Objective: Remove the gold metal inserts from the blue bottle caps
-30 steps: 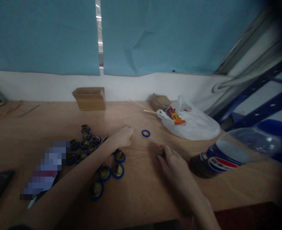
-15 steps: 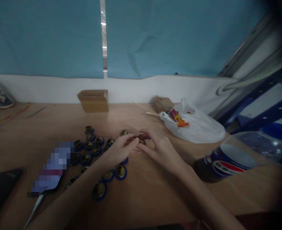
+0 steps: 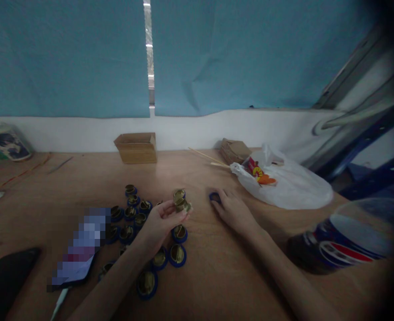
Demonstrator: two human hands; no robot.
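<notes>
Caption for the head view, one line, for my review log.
Left hand pinches a brass piece above blue-rimmed caps on a wooden table; right hand touches a blue ring.

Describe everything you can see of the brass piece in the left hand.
The brass piece is small, round and dull gold, metal by its look. It seems to be two short stacked sections, the upper one with an open top, though blur hides finer detail. The left hand pinches it at the fingertips, tilted slightly and raised off the table. It hangs just above a cluster of blue-rimmed caps with similar brass centres, and only the fingers touch it.
</notes>
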